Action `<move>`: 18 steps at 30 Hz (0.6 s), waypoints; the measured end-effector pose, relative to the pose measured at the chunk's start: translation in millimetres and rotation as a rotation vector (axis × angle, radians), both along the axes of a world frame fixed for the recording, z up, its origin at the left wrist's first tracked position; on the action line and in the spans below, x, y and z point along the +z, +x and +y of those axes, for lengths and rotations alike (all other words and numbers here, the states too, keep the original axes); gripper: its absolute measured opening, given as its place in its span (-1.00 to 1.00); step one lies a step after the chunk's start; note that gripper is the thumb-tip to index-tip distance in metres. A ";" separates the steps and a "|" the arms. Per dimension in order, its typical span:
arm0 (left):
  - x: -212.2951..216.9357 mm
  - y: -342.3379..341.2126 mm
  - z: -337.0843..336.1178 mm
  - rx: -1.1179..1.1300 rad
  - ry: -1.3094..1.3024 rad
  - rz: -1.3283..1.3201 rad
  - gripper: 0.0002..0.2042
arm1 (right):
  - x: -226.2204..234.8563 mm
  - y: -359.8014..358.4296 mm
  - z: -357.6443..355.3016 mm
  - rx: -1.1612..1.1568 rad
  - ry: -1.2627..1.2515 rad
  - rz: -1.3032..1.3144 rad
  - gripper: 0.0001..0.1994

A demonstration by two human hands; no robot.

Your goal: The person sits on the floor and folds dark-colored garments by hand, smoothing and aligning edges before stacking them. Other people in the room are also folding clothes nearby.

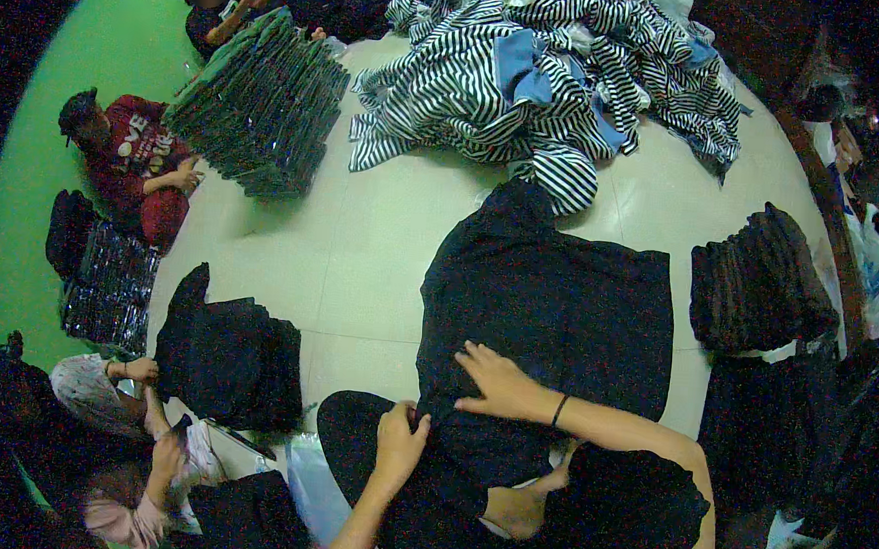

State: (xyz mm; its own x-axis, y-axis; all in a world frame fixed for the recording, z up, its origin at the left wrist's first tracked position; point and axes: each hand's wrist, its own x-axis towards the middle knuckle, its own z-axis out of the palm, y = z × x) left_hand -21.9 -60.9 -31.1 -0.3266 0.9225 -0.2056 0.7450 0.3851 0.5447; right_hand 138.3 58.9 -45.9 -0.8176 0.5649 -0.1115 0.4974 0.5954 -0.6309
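black garment [557,301] lies under flat, spread right hand [498,382] fingers; left hand [399,441] fingers pinch its edge.

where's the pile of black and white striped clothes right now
In the head view the heap of black-and-white striped cloth garments lies at the top centre of the pale table, beyond the flat black garment under both hands.

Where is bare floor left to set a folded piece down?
The widest bare cream tile floor lies between the spread black garment, the striped black-and-white heap, the dark green folded stack and the black pile. A narrower strip runs right of the garment toward the black folded stack.
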 end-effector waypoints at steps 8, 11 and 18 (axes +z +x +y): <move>18.9 12.7 27.8 0.191 0.132 -0.422 -0.80 | -4.4 -14.6 -37.4 -0.120 0.033 -0.030 -0.18; 22.1 32.1 25.8 0.138 0.419 -0.600 -0.86 | -11.6 -15.8 -30.7 -0.266 -0.056 0.153 -0.35; -9.1 58.2 27.7 0.259 0.215 -1.152 -0.51 | 37.7 39.3 10.3 -0.700 -0.783 0.481 -0.65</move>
State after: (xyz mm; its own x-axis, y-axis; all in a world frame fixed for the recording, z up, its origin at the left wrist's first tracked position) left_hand 36.2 -33.2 -40.2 -0.2328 0.9080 -0.3483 -0.3080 0.2708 0.9120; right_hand 177.6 69.1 -8.2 -0.4055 0.8251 -0.3933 0.1722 -0.3536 -0.9194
